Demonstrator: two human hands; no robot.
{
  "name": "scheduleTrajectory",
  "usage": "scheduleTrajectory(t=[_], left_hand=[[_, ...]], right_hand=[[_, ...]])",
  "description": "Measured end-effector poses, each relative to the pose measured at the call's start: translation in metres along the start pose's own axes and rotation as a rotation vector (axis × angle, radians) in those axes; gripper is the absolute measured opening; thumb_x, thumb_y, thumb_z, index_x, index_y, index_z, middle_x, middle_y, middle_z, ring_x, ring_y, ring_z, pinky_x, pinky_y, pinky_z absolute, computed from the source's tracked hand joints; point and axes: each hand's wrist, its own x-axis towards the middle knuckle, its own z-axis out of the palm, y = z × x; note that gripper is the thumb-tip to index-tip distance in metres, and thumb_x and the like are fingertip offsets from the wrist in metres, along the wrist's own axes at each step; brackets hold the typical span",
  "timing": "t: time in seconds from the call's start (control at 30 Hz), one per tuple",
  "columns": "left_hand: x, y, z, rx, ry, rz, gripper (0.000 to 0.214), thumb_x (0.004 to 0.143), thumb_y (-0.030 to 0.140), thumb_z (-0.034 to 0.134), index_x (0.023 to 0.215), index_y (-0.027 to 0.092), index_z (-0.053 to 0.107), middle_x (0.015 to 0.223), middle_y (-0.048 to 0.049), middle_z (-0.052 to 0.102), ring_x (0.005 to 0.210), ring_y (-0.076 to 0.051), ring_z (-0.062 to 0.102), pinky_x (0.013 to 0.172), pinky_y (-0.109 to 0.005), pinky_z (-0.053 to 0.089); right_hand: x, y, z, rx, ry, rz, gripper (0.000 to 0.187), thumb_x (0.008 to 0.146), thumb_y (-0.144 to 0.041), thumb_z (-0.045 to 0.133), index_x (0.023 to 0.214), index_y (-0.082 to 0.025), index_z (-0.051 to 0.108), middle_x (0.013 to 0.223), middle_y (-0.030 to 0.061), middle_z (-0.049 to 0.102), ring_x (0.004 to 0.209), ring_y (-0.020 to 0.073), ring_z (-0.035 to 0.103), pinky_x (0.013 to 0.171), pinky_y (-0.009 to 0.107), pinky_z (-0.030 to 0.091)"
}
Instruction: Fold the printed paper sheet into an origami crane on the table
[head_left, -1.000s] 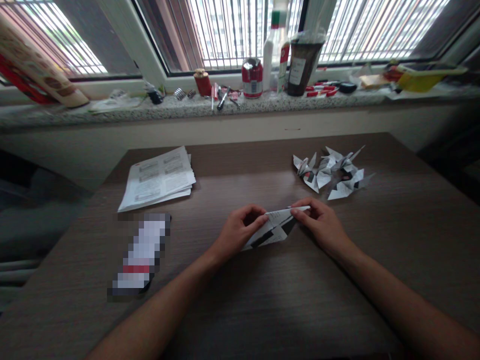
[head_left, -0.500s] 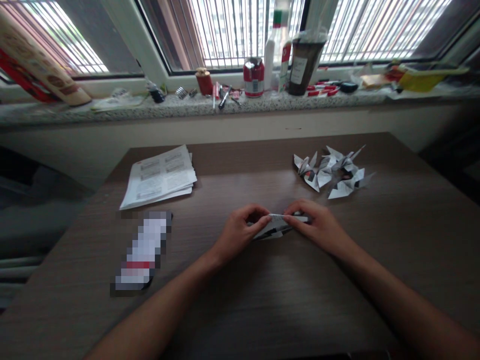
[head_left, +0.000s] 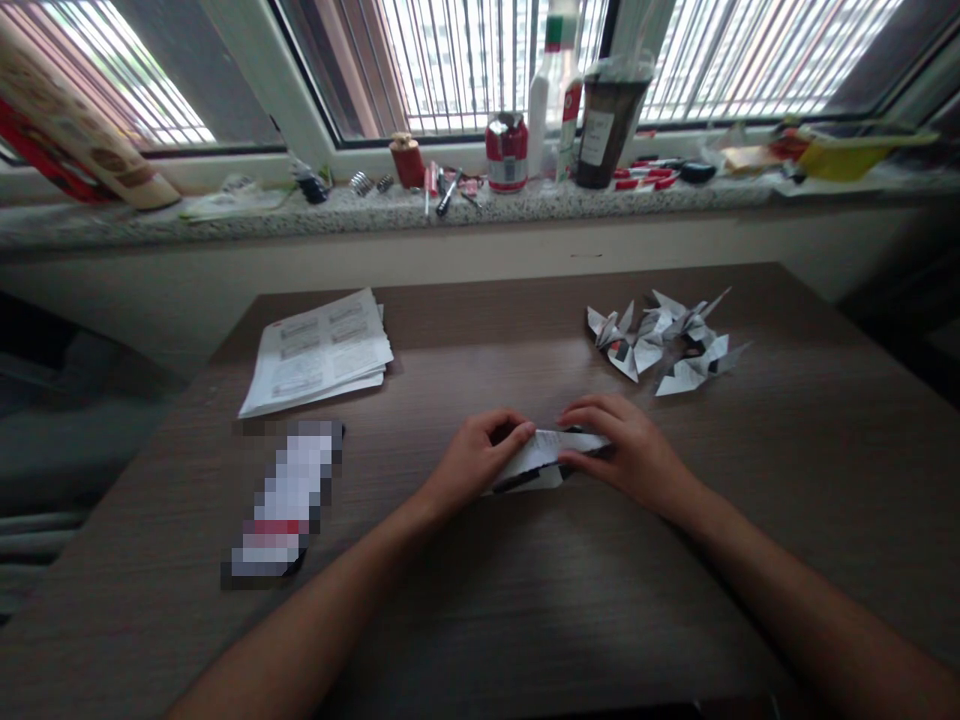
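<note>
A folded piece of printed paper (head_left: 544,450), white with dark patches, is between my two hands above the brown table. My left hand (head_left: 484,452) is closed on its left part, with the thumb on top and the other fingers partly hidden behind. At the right end, my right hand (head_left: 626,440) has its thumb and fingers spread apart around the paper. Its thumb lies along the near side, and the fingertips are above the far edge. Whether those fingers touch the paper is hard to see.
Several folded paper shapes (head_left: 667,340) lie at the back right of the table (head_left: 465,600). A stack of printed sheets (head_left: 322,350) is at the back left, with a pixelated phone-like object (head_left: 281,500) nearer. The windowsill holds a can (head_left: 507,155) and a cup (head_left: 607,125).
My right thumb and fingers have parted from their pinch at the paper's top edge. The paper has tilted, so more of its printed face shows. My left hand stays almost in place.
</note>
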Motion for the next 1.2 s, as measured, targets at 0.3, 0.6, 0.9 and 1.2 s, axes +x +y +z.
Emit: scheduleTrajectory(t=[0.3,0.6,0.9,1.2], left_hand=[[0.000,-0.005,0.000,0.112,0.025,0.053,0.029,0.101,0.042,0.060,0.096,0.017,0.075,0.088,-0.0032,0.074,0.082,-0.019,0.067,0.077,-0.029,0.051],[-0.005,-0.008,-0.005,0.389,-0.050,0.217,0.017,0.094,0.031,0.075,0.105,0.019,0.073,0.107,-0.0066,0.068,0.094,-0.021,0.066,0.084,-0.032,0.052],[0.000,-0.012,0.001,0.534,0.019,0.206,0.014,0.102,0.022,0.061,0.097,0.019,0.074,0.098,-0.0074,0.071,0.089,-0.021,0.068,0.081,-0.031,0.051],[0.000,-0.012,0.001,0.555,0.025,0.202,0.017,0.104,0.023,0.059,0.093,0.019,0.072,0.091,-0.0062,0.071,0.081,-0.020,0.067,0.075,-0.029,0.049]], right_hand=[[-0.003,0.005,0.011,-0.198,-0.106,-0.149,0.025,0.103,-0.034,0.063,0.123,-0.020,0.071,0.118,0.0123,0.072,0.107,0.0263,0.067,0.091,0.041,0.053],[0.001,0.003,0.013,-0.344,-0.134,-0.066,0.024,0.107,-0.034,0.054,0.110,-0.020,0.073,0.108,0.0109,0.075,0.100,0.0270,0.068,0.088,0.040,0.050],[0.018,-0.005,0.014,-0.405,-0.223,0.010,0.015,0.103,-0.031,0.062,0.103,-0.021,0.074,0.104,0.0090,0.073,0.098,0.0253,0.066,0.083,0.036,0.047],[0.045,-0.013,0.019,-0.574,-0.339,0.011,0.014,0.102,-0.025,0.062,0.095,-0.020,0.073,0.096,0.0079,0.073,0.088,0.0232,0.068,0.068,0.032,0.039]])
